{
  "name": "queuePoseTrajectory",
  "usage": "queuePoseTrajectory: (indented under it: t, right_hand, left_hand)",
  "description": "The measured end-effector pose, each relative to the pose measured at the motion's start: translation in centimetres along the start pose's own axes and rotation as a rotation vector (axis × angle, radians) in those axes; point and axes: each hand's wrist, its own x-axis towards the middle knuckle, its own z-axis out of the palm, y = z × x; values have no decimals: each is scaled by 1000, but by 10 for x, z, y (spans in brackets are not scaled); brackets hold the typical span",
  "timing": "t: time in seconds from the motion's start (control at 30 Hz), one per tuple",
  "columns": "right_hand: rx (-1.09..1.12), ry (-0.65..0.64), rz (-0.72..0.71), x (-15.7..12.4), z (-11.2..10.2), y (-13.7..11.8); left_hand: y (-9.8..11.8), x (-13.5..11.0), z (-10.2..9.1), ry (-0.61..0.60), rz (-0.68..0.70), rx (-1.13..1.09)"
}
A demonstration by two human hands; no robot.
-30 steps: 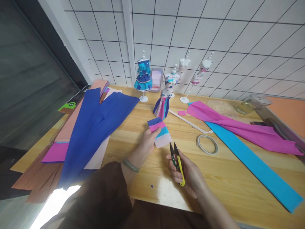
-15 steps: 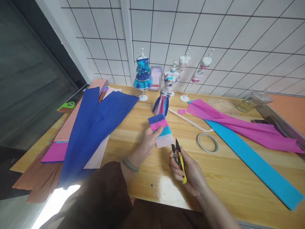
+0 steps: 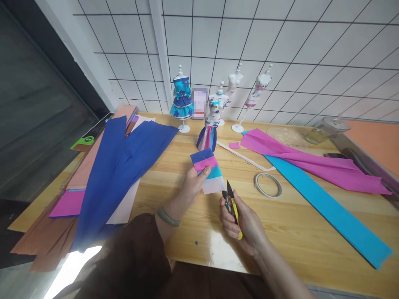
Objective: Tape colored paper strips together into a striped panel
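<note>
My left hand pinches a small striped paper piece with blue, pink, turquoise and white bands, held just above the wooden table. My right hand grips small yellow-handled snips; their dark blades point up at the paper's lower right corner and stand slightly apart. A ring of tape lies on the table just right of the snips. Behind the paper stands a small mannequin in a striped skirt.
Blue paper sheets and pink and peach sheets lie at the left. A magenta sheet and a turquoise strip stretch across the right. Three more small mannequins stand by the tiled wall. A glass jar sits far right.
The snips have moved up and left, closer to the striped paper's lower corner, and their blades have narrowed. The view has shifted slightly. My left hand keeps its hold.
</note>
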Motion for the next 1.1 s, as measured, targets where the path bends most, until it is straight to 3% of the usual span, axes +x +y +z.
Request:
queuePoseTrajectory:
  t: [0.23,0.8,1.1]
  right_hand:
    - [16,19,15,-1,0,1]
    - [-54,-9,-72,-1,-5,4]
    - [-18,-15,-37,-2,-4,3]
  left_hand:
    - [2,0,0,-43,-6,-50]
    - [5,-1,2,-19,-76,-89]
    - [7,-4,4,-60,-80,-43]
